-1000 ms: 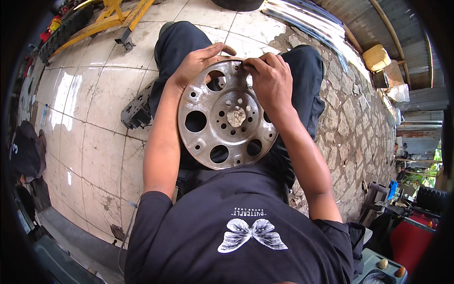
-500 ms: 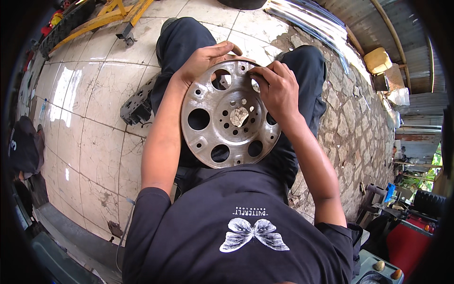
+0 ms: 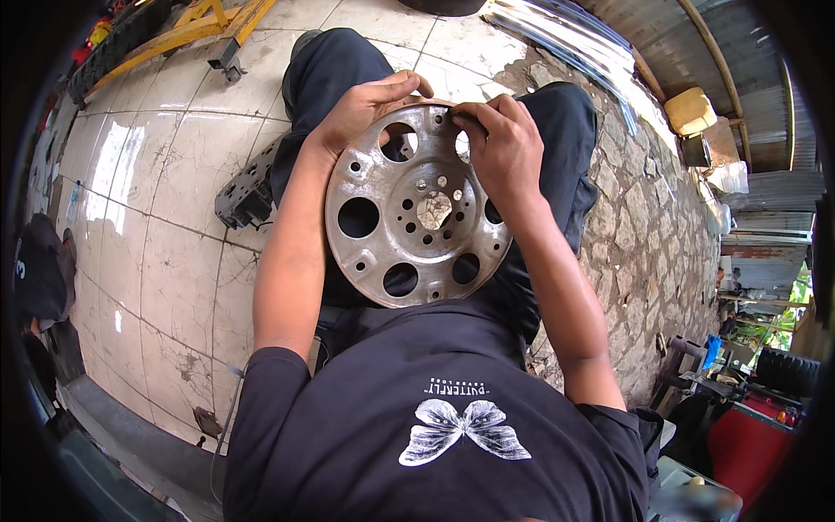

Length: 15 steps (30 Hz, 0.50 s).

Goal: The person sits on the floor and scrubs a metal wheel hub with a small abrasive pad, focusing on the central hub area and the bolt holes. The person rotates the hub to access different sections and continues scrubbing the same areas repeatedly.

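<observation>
A round, worn grey metal flexplate [image 3: 383,252] rests tilted across my thighs. It has large round holes near its rim and a ring of small bolt holes around the centre opening. My left hand [image 3: 370,109] is closed on its far left rim, with some fingers behind the plate and one showing through a large hole. At the far right rim, the fingers of my right hand [image 3: 504,143] are bent and pinched onto the edge. Whether anything thin sits under those right fingertips is hidden.
A dark metal block with holes [image 3: 248,191] lies on the tiled floor beside my left leg. Farther off stands a yellow metal frame [image 3: 187,35]. Rough stone paving [image 3: 635,235] runs along the right. A red machine [image 3: 748,444] is at the lower right, and a person [image 3: 43,270] at the far left.
The flexplate and both hands have shifted slightly left and away from me. My right fingertips have moved a little farther outward, onto the plate's far edge. The whole view has shifted slightly too.
</observation>
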### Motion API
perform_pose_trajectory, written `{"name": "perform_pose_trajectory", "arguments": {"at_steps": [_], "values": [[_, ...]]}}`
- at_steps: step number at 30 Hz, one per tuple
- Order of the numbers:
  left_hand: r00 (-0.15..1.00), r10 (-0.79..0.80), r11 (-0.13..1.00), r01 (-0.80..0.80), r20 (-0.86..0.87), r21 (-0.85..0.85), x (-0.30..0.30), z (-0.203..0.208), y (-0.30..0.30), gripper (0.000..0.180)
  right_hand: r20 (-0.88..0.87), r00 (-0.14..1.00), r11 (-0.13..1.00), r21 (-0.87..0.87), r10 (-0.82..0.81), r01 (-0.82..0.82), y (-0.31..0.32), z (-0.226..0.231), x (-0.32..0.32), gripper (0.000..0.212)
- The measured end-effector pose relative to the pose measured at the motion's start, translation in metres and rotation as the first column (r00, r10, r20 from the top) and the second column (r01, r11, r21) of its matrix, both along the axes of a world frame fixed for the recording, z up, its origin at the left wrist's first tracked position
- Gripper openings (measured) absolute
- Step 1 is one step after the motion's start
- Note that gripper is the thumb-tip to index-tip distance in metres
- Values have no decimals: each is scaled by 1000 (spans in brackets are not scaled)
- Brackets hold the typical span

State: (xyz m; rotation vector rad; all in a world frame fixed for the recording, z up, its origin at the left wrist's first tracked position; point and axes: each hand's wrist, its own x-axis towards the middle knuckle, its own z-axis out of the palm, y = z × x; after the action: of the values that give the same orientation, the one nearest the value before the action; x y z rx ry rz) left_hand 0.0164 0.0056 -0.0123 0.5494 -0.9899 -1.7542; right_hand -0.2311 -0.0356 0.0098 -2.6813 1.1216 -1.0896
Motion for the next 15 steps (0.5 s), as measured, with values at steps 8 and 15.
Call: {"name": "perform_pose_trajectory", "arguments": {"at_steps": [8, 15], "values": [[999, 46, 999, -46, 10, 10, -5, -5, -1, 36, -59, 998, 997, -70, -20, 16, 5, 7, -3, 12], [990, 115, 990, -121, 79, 77, -13, 2, 1, 32, -125, 992, 999, 30, 21, -18, 20, 3, -15, 13]]}}
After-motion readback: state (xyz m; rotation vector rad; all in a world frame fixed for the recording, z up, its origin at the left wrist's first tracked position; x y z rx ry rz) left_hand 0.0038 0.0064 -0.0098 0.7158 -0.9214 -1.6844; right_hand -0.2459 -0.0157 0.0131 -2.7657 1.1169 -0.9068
